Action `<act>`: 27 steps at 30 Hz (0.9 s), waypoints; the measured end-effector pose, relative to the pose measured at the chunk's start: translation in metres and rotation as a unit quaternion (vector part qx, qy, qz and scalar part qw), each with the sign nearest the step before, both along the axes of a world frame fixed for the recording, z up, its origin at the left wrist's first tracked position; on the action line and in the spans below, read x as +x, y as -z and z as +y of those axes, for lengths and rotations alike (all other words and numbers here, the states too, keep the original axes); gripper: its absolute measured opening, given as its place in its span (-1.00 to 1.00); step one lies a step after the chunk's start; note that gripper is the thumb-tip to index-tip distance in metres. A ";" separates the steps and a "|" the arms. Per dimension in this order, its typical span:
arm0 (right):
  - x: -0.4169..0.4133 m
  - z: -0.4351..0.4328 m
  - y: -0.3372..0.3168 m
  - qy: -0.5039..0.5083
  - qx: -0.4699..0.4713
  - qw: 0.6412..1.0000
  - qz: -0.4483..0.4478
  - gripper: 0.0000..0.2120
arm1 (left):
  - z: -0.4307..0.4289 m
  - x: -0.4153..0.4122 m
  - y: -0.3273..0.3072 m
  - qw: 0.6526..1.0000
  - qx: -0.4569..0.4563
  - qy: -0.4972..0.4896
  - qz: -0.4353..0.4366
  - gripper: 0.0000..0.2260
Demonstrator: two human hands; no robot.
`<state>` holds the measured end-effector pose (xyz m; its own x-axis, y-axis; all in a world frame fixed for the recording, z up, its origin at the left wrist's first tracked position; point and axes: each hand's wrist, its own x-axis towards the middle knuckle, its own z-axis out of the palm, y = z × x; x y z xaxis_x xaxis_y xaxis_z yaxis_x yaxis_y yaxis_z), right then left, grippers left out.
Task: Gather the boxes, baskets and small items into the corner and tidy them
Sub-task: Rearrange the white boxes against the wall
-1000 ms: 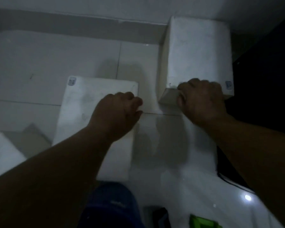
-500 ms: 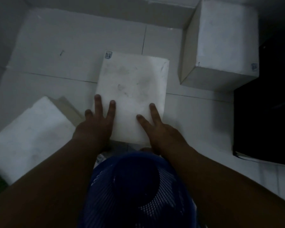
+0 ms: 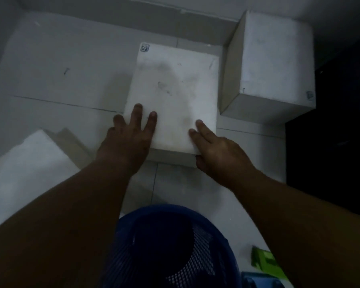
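A flat white box point(image 3: 175, 94) lies on the tiled floor in the middle, its right edge close beside a taller white box point(image 3: 276, 57) that stands in the corner by the wall. My left hand point(image 3: 129, 140) rests flat on the flat box's near left corner, fingers spread. My right hand point(image 3: 216, 148) presses on its near right corner, thumb against the front side. A third white box point(image 3: 27, 169) sits at the left. A blue mesh basket point(image 3: 170, 248) is at the bottom between my forearms.
A dark cabinet point(image 3: 337, 142) fills the right side. A green item point(image 3: 264, 260) and a light blue object point(image 3: 260, 281) lie at the bottom right. The grey skirting point(image 3: 112, 19) runs along the far wall. Bare floor tiles point(image 3: 50, 69) lie at the left.
My right hand left the tall corner box and both hands came onto the flat box. That box has slid forward and to the right, toward the tall box.
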<state>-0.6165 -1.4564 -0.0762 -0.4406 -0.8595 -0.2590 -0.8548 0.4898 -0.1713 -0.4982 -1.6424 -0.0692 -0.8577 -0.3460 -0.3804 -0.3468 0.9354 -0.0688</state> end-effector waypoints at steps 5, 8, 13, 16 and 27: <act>-0.064 -0.005 0.002 0.039 0.095 0.992 0.072 -0.42 | 0.005 -0.063 0.017 0.999 0.022 0.027 -0.017 -0.43; -0.091 -0.018 0.004 0.018 0.120 0.983 0.136 -0.47 | 0.003 -0.103 0.021 0.999 0.004 0.032 -0.011 -0.46; -0.131 -0.038 0.004 0.002 0.144 0.977 0.156 -0.38 | -0.015 -0.153 0.016 0.996 -0.054 0.070 -0.002 -0.51; -0.159 -0.049 0.005 -0.008 0.175 0.970 0.166 -0.34 | -0.022 -0.182 0.016 0.995 -0.051 0.082 -0.010 -0.45; -0.162 -0.067 -0.006 0.005 0.222 0.968 0.118 -0.24 | -0.040 -0.193 0.014 0.993 -0.033 0.079 -0.078 -0.39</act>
